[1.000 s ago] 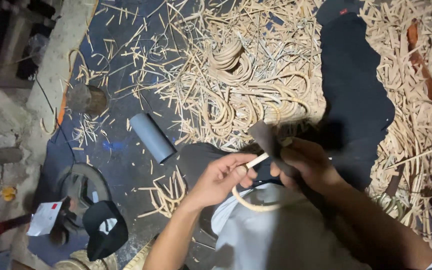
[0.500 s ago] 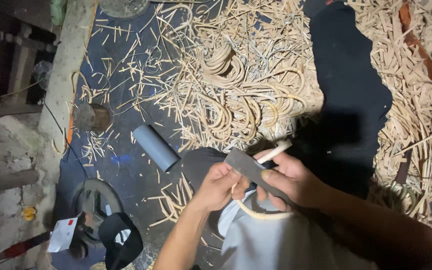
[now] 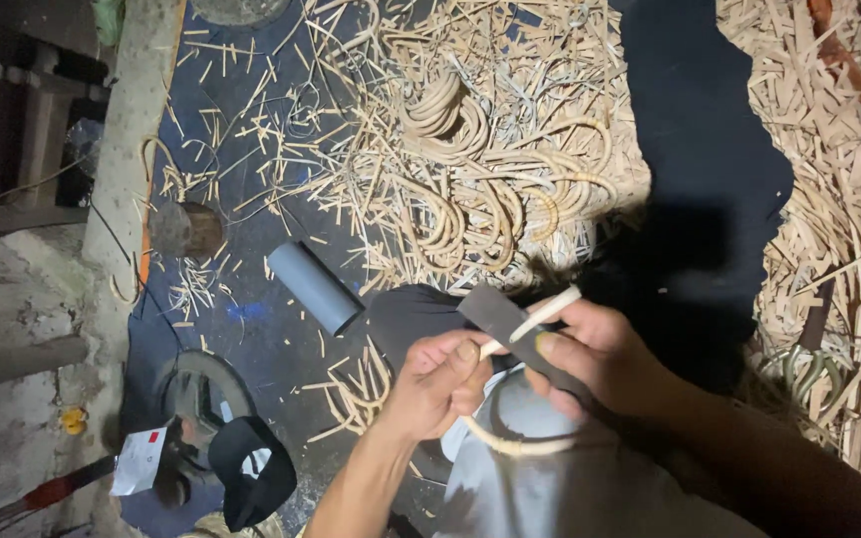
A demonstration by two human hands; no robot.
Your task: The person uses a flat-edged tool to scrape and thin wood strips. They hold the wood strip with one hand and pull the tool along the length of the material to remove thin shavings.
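Rattan strip (image 3: 540, 317) at lower centre: we pinch it in our left hand (image 3: 440, 384), right hand (image 3: 600, 361) gripping the flat blade (image 3: 510, 324); shave shallow, thumb clear

Package: small white rectangular paper packet with a red mark (image 3: 140, 460), lying tilted on the floor at lower left.
Position: just beside the round black metal disc (image 3: 194, 397), left of the black cap (image 3: 251, 480).
Signs, screens: none seen.
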